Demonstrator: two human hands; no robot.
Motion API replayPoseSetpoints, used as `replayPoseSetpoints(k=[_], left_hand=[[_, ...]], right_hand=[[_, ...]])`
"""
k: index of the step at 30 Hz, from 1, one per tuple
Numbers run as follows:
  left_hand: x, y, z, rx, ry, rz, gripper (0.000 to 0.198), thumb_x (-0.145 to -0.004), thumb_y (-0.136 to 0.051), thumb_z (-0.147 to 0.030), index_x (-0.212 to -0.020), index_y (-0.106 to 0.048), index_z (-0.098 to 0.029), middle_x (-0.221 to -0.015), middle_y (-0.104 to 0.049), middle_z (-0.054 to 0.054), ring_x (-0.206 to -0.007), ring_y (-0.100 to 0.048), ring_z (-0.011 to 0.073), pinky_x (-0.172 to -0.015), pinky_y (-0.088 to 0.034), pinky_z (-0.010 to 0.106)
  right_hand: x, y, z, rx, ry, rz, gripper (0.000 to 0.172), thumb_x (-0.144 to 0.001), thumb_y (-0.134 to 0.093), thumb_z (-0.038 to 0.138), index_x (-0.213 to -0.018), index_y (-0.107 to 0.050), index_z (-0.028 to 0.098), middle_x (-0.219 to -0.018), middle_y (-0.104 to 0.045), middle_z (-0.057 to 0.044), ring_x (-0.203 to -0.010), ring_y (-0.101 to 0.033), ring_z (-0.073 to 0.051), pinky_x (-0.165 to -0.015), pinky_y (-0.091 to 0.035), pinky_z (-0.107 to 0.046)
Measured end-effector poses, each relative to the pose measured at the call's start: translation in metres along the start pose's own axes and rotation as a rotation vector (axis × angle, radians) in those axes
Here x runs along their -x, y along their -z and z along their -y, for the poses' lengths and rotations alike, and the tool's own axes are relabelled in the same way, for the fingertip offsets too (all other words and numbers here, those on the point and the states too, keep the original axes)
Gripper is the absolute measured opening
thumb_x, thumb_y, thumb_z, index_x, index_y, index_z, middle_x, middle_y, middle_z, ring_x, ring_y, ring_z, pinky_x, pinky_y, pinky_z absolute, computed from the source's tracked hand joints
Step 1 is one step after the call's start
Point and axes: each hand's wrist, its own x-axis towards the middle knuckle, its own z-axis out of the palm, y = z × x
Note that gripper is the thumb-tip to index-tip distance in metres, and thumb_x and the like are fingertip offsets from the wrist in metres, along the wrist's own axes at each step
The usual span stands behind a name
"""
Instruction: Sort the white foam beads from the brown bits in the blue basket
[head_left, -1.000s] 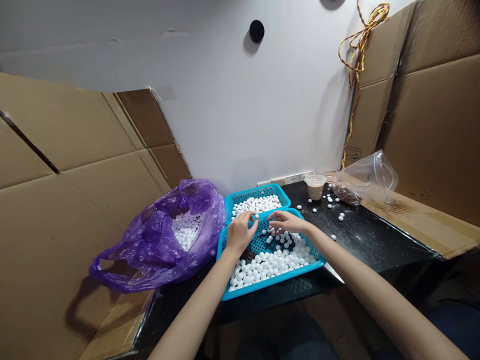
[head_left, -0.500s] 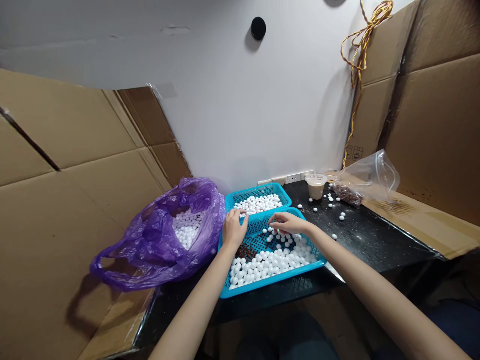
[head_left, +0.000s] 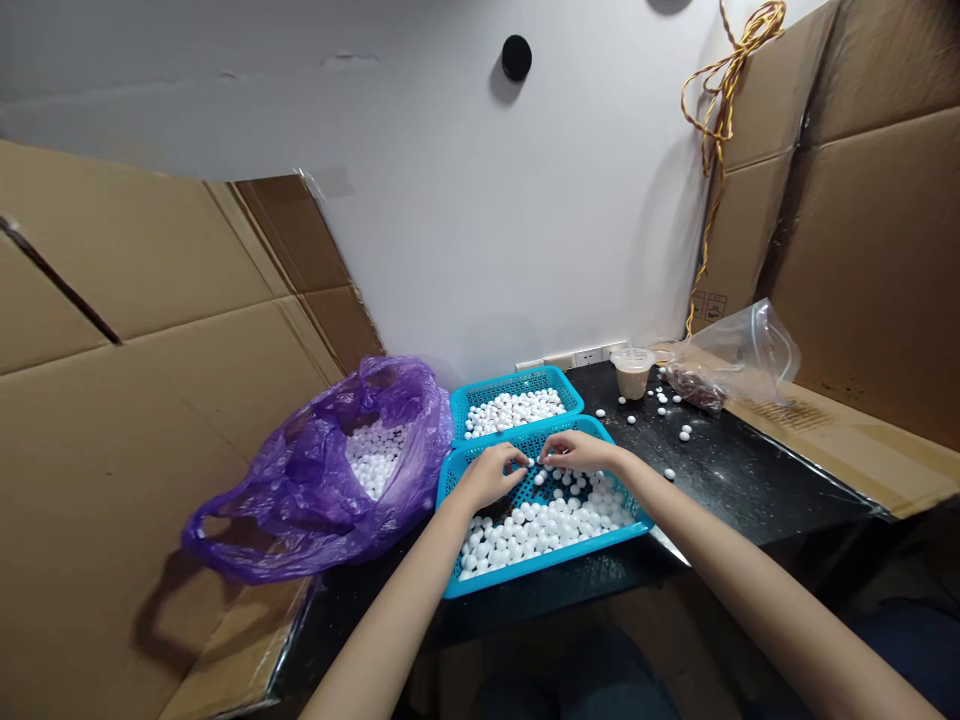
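Where the white beads [head_left: 540, 530] fill the near half of the front blue basket [head_left: 547, 561], the left hand [head_left: 491, 476] and right hand [head_left: 579, 451] sit just above them, half curled, fingertips almost meeting over a small scatter of beads; whether either has hold of one cannot be told. Behind lies a second blue basket [head_left: 517, 378] of beads, a purple bag [head_left: 300, 480] of them stands left, and strays dot the black table [head_left: 735, 480] near a cup [head_left: 632, 375] and a plastic bag [head_left: 742, 350].

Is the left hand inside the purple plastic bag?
No, the left hand is over the front blue basket, apart from the purple bag.
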Motion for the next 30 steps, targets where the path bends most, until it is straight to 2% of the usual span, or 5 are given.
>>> replayPoseSetpoints(k=[5, 13, 16, 22, 30], left_hand=[[0.0013, -0.0012, 0.0009, 0.003, 0.018, 0.099, 0.015, -0.078, -0.055, -0.028, -0.081, -0.067, -0.02, -0.084, -0.067, 0.003, -0.076, -0.06, 0.0171, -0.068, -0.044, 0.024], [0.0008, -0.0015, 0.0013, 0.018, 0.051, 0.12, 0.015, -0.077, -0.055, -0.031, -0.076, -0.064, -0.019, -0.081, -0.067, 0.002, -0.075, -0.061, 0.0177, -0.065, -0.043, 0.025], [0.0013, -0.0011, -0.0003, 0.023, 0.054, 0.101, 0.014, -0.077, -0.054, -0.03, -0.076, -0.062, -0.019, -0.079, -0.066, 0.002, -0.072, -0.06, 0.018, -0.063, -0.042, 0.025], [0.0016, -0.0018, -0.0008, 0.053, 0.064, 0.046, 0.012, -0.076, -0.049, -0.025, -0.078, -0.058, -0.018, -0.074, -0.064, 0.002, -0.068, -0.059, 0.017, -0.059, -0.042, 0.024], [0.0009, -0.0001, -0.003, 0.142, 0.031, 0.047, 0.012, -0.076, -0.054, -0.029, -0.077, -0.059, -0.018, -0.077, -0.065, 0.002, -0.072, -0.061, 0.0165, -0.063, -0.045, 0.025]], right_hand=[[0.0002, -0.0002, -0.002, 0.02, 0.003, 0.044, 0.017, -0.079, -0.055, 0.023, -0.09, -0.066, 0.016, -0.064, -0.059, -0.001, -0.063, -0.056, -0.015, -0.06, -0.041, -0.024], [0.0012, -0.0012, -0.0019, 0.059, 0.03, 0.156, 0.027, -0.078, -0.06, 0.033, -0.101, -0.067, 0.022, -0.072, -0.063, -0.001, -0.064, -0.057, -0.015, -0.058, -0.041, -0.022], [0.0011, -0.0025, -0.0022, 0.096, 0.029, 0.144, 0.025, -0.076, -0.063, 0.032, -0.098, -0.068, 0.022, -0.074, -0.063, -0.001, -0.065, -0.056, -0.015, -0.059, -0.04, -0.022], [-0.0004, -0.005, -0.0043, 0.165, 0.005, 0.09, 0.03, -0.071, -0.067, 0.026, -0.1, -0.067, 0.021, -0.067, -0.059, 0.0, -0.063, -0.054, -0.015, -0.056, -0.039, -0.021], [0.001, -0.006, -0.0016, 0.221, 0.021, 0.055, 0.021, -0.071, -0.065, 0.019, -0.092, -0.069, 0.019, -0.064, -0.057, 0.0, -0.06, -0.051, -0.014, -0.055, -0.036, -0.022]])
